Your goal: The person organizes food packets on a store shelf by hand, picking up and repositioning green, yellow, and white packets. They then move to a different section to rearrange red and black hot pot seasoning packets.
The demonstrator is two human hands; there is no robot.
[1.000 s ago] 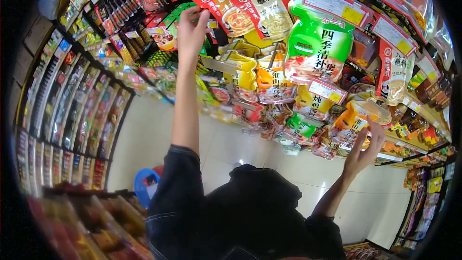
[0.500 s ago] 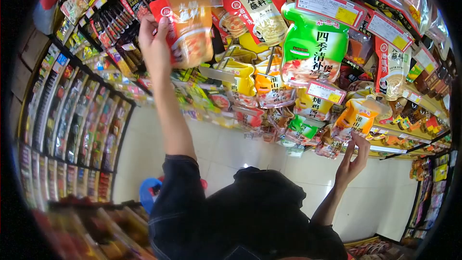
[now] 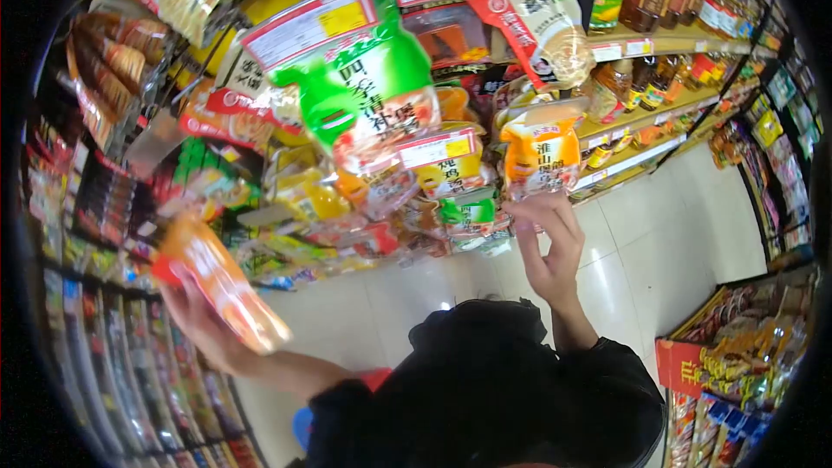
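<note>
Orange-red pouch (image 3: 224,282) at eight o'clock is clamped in the left hand (image 3: 201,327) along its edge, presumably to leave its face uncovered, while the right hand (image 3: 553,243) meets the hanging packet (image 3: 542,152) low down at two o'clock, whether pinching I cannot tell.

“淮山” on orange pouch (image 3: 542,149)

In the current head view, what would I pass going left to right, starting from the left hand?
Left hand holding a blurred orange packet → large green pouch → right hand at the lower edge of an orange pouch → red sign.
</note>
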